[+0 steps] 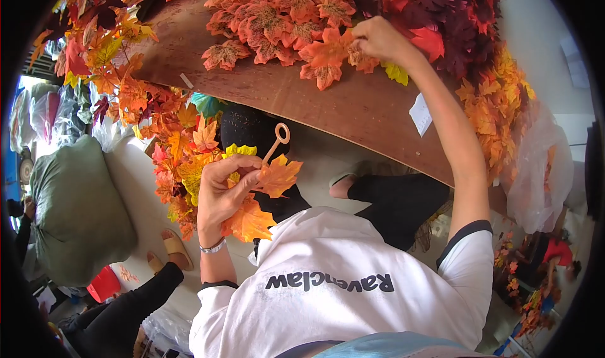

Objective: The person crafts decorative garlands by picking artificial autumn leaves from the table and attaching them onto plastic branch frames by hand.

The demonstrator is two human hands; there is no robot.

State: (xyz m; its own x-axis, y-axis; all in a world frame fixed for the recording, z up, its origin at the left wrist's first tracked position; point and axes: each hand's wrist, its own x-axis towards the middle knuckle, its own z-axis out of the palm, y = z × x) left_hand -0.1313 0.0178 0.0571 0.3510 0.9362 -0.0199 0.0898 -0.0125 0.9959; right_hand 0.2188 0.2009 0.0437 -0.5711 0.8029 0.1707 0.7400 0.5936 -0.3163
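My left hand is closed, pinching an orange artificial maple leaf and a pale pink rod with a ring end that points up. Another orange leaf hangs just below these fingers. Farther up, over the brown table, my right hand has its fingertips pressed together on an orange leaf at the front of a heap of coral leaves. Its fingers partly hide the spot they touch. A yellow leaf lies just under the right wrist.
Dark red leaves and orange leaves line the right side. Leaf garlands hang at the table's left. A white paper sits at the front edge. A green sack and a person's sandalled foot are at left; another person is lower right.
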